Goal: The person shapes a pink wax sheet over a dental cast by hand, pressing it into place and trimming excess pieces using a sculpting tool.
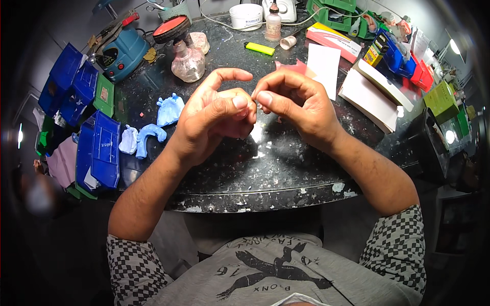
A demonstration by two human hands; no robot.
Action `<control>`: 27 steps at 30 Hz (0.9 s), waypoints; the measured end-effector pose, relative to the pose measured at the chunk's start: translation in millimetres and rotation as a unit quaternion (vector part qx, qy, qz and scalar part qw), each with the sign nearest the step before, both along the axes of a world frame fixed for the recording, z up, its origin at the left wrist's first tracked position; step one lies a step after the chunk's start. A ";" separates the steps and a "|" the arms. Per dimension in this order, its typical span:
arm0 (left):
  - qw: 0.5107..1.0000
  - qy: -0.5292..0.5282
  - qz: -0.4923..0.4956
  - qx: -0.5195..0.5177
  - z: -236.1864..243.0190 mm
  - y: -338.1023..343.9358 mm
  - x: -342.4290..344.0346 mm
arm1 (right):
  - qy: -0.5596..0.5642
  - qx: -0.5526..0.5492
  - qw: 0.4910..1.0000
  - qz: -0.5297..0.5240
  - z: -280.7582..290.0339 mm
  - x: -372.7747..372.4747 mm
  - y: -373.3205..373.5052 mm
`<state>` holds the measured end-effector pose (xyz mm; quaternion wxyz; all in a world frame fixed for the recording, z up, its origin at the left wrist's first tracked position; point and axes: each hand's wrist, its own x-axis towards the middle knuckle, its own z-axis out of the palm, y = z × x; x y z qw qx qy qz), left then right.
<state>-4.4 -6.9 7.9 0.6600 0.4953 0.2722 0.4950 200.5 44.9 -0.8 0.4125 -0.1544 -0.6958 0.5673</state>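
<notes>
My left hand [217,109] and my right hand [301,104] meet over the middle of the dark speckled table. On the left hand the index finger is raised and bent, while the thumb presses on the curled fingers. The right thumb and index finger are pinched together, touching the left fingertips. Whatever sits between the fingers is too small or hidden to name. Left of my left hand lie a blue dental cast [170,109], a blue horseshoe-shaped piece [149,139] and a pale blue piece [129,140]. Behind my right hand a pinkish-red sheet [297,66] partly shows beside white paper [322,69].
Blue bins [99,150] line the left, near a blue machine [120,53]. At the back are a glass burner [188,65], a green lighter [260,48], a dropper bottle [273,25] and a white tub [246,18]. An opened white box [370,97] lies right.
</notes>
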 end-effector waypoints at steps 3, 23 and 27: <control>1.000 0.018 -0.008 0.015 1.1 -0.4 0.6 | 0.004 0.007 1.000 0.024 2.0 -0.8 -2.0; 0.994 0.089 0.015 0.060 4.5 -3.8 4.8 | 0.044 -0.104 0.991 0.073 -6.1 -5.3 -7.8; 0.993 0.100 0.025 0.049 2.2 -3.7 5.2 | 0.066 -0.117 0.988 0.075 -11.1 -8.7 -9.0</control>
